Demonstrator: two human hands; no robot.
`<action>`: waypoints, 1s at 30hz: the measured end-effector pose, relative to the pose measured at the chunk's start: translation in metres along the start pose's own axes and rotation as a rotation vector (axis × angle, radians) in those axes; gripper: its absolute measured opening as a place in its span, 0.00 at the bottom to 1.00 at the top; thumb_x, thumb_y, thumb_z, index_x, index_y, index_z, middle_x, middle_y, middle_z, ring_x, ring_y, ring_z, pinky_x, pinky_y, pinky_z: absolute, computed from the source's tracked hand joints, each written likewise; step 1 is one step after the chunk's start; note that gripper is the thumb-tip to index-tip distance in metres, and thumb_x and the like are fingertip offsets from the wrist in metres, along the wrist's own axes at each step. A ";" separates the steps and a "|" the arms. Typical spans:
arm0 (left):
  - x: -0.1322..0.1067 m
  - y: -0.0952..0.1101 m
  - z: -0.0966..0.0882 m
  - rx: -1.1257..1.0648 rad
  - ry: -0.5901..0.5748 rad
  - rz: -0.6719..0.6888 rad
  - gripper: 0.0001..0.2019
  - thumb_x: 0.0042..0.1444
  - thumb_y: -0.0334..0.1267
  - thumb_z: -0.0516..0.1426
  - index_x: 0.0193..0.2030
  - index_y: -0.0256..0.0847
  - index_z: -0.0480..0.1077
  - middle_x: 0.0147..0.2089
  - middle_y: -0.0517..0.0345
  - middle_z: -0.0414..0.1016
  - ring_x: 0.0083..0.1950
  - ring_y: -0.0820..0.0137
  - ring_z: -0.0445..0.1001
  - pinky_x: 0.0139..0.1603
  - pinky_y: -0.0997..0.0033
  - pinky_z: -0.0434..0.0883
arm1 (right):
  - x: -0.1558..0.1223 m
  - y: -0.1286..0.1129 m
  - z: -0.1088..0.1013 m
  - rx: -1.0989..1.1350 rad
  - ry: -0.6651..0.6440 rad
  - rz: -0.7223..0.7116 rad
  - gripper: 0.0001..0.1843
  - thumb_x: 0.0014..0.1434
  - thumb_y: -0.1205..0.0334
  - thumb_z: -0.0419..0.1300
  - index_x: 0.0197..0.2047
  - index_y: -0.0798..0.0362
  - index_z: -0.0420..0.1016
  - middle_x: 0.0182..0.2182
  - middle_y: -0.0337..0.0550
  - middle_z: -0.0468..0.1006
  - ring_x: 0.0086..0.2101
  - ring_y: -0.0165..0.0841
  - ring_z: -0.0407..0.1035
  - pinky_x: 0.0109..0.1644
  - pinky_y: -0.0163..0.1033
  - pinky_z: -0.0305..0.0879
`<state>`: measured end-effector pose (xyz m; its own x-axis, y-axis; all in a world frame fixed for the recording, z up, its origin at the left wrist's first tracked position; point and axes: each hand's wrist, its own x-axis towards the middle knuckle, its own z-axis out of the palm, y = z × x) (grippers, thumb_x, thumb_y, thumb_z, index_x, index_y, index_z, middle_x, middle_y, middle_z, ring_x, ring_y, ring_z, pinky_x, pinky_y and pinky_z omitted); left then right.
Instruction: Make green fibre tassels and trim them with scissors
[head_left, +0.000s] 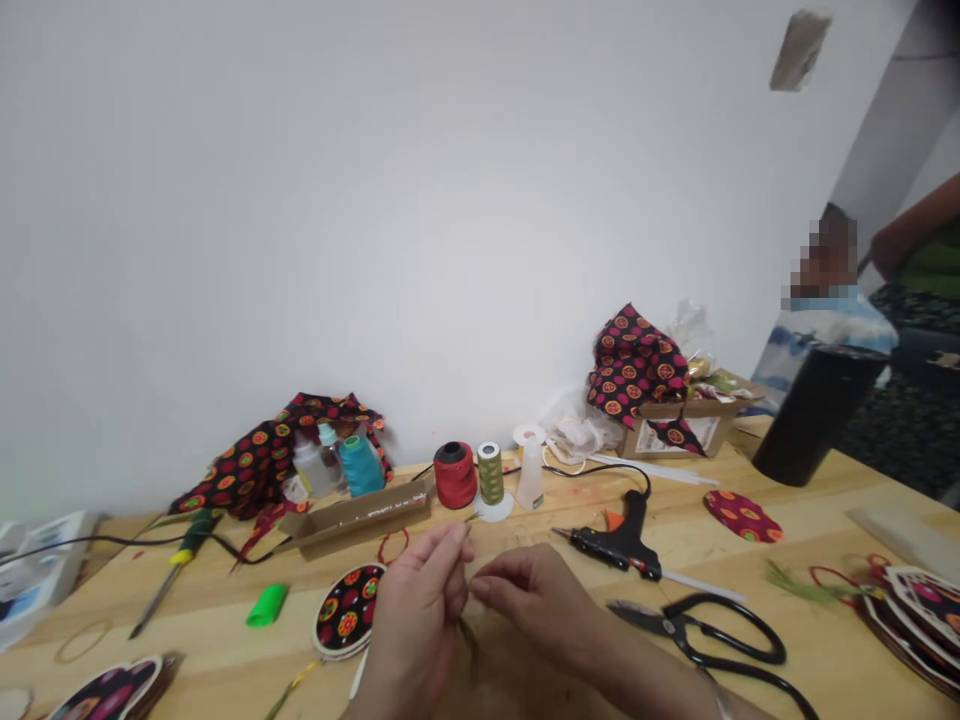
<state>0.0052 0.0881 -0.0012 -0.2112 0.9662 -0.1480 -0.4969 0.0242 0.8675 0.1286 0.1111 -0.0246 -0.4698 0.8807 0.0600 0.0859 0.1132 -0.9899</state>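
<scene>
My left hand and my right hand meet low in the middle of the wooden table. Both are closed in a pinch on a thin olive-green thread that runs between the fingertips and up towards the olive thread spool. A red thread spool stands just left of the olive one. A round piece covered in black patterned fabric lies beside my left hand.
A black glue gun and black scissors lie to the right. A cardboard tray, bottles, a screwdriver, a green cap and patterned cloth are at left. A box, a black cylinder and another person are at right.
</scene>
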 end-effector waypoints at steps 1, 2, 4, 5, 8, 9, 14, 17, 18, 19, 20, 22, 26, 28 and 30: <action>0.001 0.000 0.000 -0.004 0.006 0.006 0.11 0.43 0.39 0.66 0.22 0.34 0.71 0.17 0.67 0.64 0.14 0.85 0.47 0.13 0.84 0.47 | 0.000 -0.003 -0.002 -0.034 0.047 -0.049 0.12 0.55 0.61 0.57 0.26 0.57 0.79 0.21 0.38 0.72 0.27 0.30 0.64 0.33 0.34 0.57; 0.002 -0.001 -0.001 -0.007 0.013 0.012 0.11 0.42 0.39 0.66 0.22 0.34 0.71 0.17 0.67 0.64 0.14 0.86 0.48 0.13 0.84 0.47 | 0.000 -0.005 -0.003 -0.060 0.091 -0.098 0.12 0.56 0.61 0.57 0.28 0.56 0.80 0.24 0.39 0.75 0.29 0.31 0.65 0.34 0.34 0.58; 0.003 -0.003 -0.001 -0.007 0.028 0.019 0.11 0.41 0.39 0.67 0.21 0.34 0.72 0.16 0.67 0.64 0.14 0.85 0.48 0.14 0.84 0.47 | 0.000 -0.006 -0.003 -0.063 0.155 -0.160 0.10 0.56 0.62 0.58 0.33 0.54 0.81 0.30 0.41 0.79 0.33 0.33 0.68 0.36 0.35 0.60; 0.004 -0.005 -0.001 -0.006 0.037 0.019 0.11 0.40 0.39 0.67 0.21 0.34 0.72 0.16 0.67 0.63 0.14 0.85 0.50 0.14 0.84 0.48 | 0.000 -0.006 -0.002 -0.035 0.165 -0.162 0.09 0.55 0.62 0.59 0.35 0.53 0.81 0.32 0.42 0.80 0.34 0.34 0.70 0.37 0.35 0.61; 0.004 -0.011 0.001 -0.009 0.069 0.005 0.12 0.34 0.39 0.69 0.21 0.35 0.73 0.15 0.67 0.64 0.15 0.83 0.55 0.15 0.84 0.53 | 0.003 0.001 0.003 0.087 0.153 -0.083 0.08 0.50 0.62 0.62 0.35 0.53 0.81 0.32 0.42 0.81 0.33 0.34 0.72 0.35 0.35 0.63; 0.004 -0.012 0.001 -0.009 0.078 -0.004 0.13 0.32 0.40 0.69 0.21 0.35 0.73 0.15 0.67 0.65 0.16 0.82 0.57 0.15 0.83 0.54 | 0.004 0.004 0.005 0.114 0.145 -0.048 0.08 0.49 0.63 0.63 0.33 0.53 0.81 0.30 0.42 0.81 0.32 0.34 0.72 0.34 0.35 0.63; 0.006 -0.020 -0.004 0.005 0.084 -0.057 0.12 0.34 0.39 0.69 0.24 0.35 0.74 0.18 0.63 0.70 0.19 0.77 0.65 0.17 0.82 0.60 | 0.003 0.014 0.014 0.192 0.121 0.057 0.08 0.41 0.69 0.66 0.30 0.55 0.79 0.27 0.38 0.79 0.30 0.31 0.71 0.35 0.33 0.64; 0.008 -0.024 -0.010 0.000 0.077 -0.061 0.11 0.36 0.39 0.68 0.24 0.35 0.74 0.19 0.63 0.70 0.20 0.78 0.64 0.17 0.82 0.59 | 0.002 0.018 0.016 0.202 0.074 0.075 0.07 0.42 0.71 0.64 0.29 0.56 0.79 0.27 0.38 0.79 0.30 0.30 0.72 0.36 0.33 0.65; 0.008 -0.025 -0.011 -0.003 0.077 -0.060 0.11 0.37 0.39 0.68 0.24 0.35 0.73 0.18 0.64 0.69 0.19 0.79 0.62 0.17 0.83 0.58 | 0.002 0.019 0.017 0.186 0.071 0.078 0.07 0.42 0.71 0.64 0.29 0.56 0.78 0.26 0.38 0.79 0.29 0.30 0.71 0.35 0.33 0.65; 0.009 -0.025 -0.012 -0.007 0.078 -0.060 0.10 0.37 0.38 0.67 0.23 0.35 0.73 0.18 0.65 0.68 0.18 0.81 0.60 0.16 0.84 0.56 | 0.002 0.020 0.017 0.160 0.080 0.077 0.06 0.42 0.71 0.64 0.28 0.56 0.78 0.25 0.38 0.78 0.28 0.30 0.70 0.34 0.33 0.64; 0.009 -0.025 -0.013 -0.011 0.080 -0.060 0.10 0.38 0.38 0.67 0.23 0.35 0.73 0.18 0.65 0.68 0.17 0.82 0.58 0.15 0.84 0.55 | 0.002 0.021 0.016 0.132 0.095 0.074 0.05 0.43 0.71 0.63 0.27 0.56 0.78 0.24 0.38 0.78 0.27 0.30 0.69 0.33 0.33 0.63; 0.010 -0.025 -0.013 -0.019 0.081 -0.061 0.10 0.38 0.38 0.67 0.23 0.35 0.72 0.18 0.67 0.66 0.15 0.84 0.55 0.14 0.84 0.53 | 0.001 0.022 0.014 0.065 0.122 0.059 0.05 0.44 0.73 0.61 0.25 0.56 0.77 0.22 0.37 0.76 0.26 0.29 0.67 0.32 0.33 0.61; 0.014 -0.024 -0.013 -0.029 0.079 -0.068 0.11 0.39 0.38 0.67 0.23 0.35 0.70 0.17 0.69 0.64 0.14 0.85 0.51 0.13 0.84 0.49 | -0.006 0.015 0.008 -0.068 0.098 -0.015 0.06 0.46 0.73 0.59 0.25 0.56 0.77 0.22 0.38 0.75 0.27 0.29 0.66 0.32 0.33 0.58; 0.016 -0.024 -0.015 -0.031 0.082 -0.070 0.11 0.40 0.38 0.66 0.22 0.35 0.69 0.16 0.70 0.61 0.14 0.85 0.50 0.13 0.84 0.48 | -0.010 0.011 0.005 -0.139 0.036 -0.070 0.04 0.47 0.71 0.61 0.25 0.56 0.76 0.23 0.38 0.75 0.27 0.29 0.66 0.32 0.33 0.58; 0.018 -0.022 -0.018 -0.031 0.084 -0.062 0.11 0.41 0.38 0.66 0.22 0.35 0.69 0.15 0.71 0.58 0.13 0.85 0.49 0.13 0.84 0.46 | -0.012 0.010 0.004 -0.172 0.007 -0.102 0.03 0.49 0.69 0.61 0.25 0.56 0.75 0.23 0.38 0.74 0.27 0.29 0.65 0.32 0.33 0.58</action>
<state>-0.0026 0.1003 -0.0316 -0.2488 0.9381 -0.2411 -0.5364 0.0738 0.8407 0.1316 0.1000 -0.0354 -0.4777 0.8638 0.1605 0.1870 0.2785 -0.9421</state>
